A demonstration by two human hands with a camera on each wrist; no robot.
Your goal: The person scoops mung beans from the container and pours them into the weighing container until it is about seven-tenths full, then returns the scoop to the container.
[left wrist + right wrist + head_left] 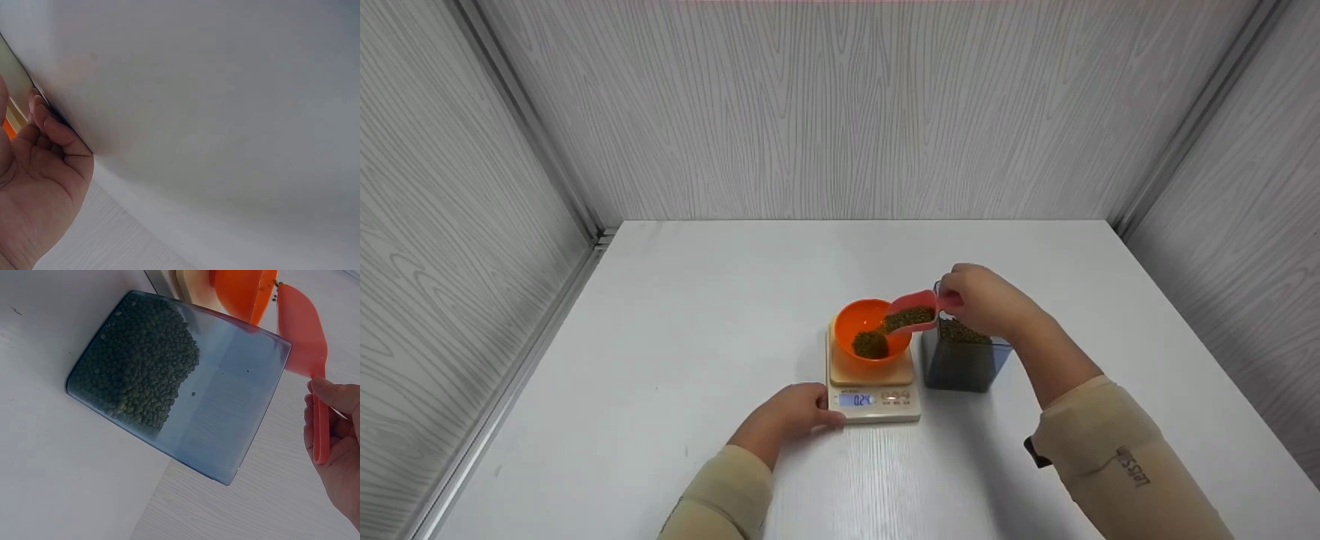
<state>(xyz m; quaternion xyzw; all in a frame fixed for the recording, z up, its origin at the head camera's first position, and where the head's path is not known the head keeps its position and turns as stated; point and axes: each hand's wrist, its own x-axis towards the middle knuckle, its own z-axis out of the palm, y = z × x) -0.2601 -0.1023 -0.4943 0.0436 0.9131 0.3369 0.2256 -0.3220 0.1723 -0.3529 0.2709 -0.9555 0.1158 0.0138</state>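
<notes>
My right hand (986, 300) grips the handle of a red scoop (304, 332). The scoop holds green mung beans (911, 318) and tilts over the rim of an orange bowl (851, 319); a few beans drop off its lip in the right wrist view. A small heap of the beans lies at the bowl's bottom. Under the bowl is a white kitchen scale (877, 411), its lit display reading about 0.24. At the scale's front left corner, my left hand (795, 411) holds the edge, thumb along the front and fingers bent against the side, as the left wrist view (45, 185) shows.
A clear bluish container (236, 394), partly filled with mung beans, stands just right of the scale, below my right hand. All stands on a white table (697, 300), with pale wood-grain panels (840, 112) at the back and both sides.
</notes>
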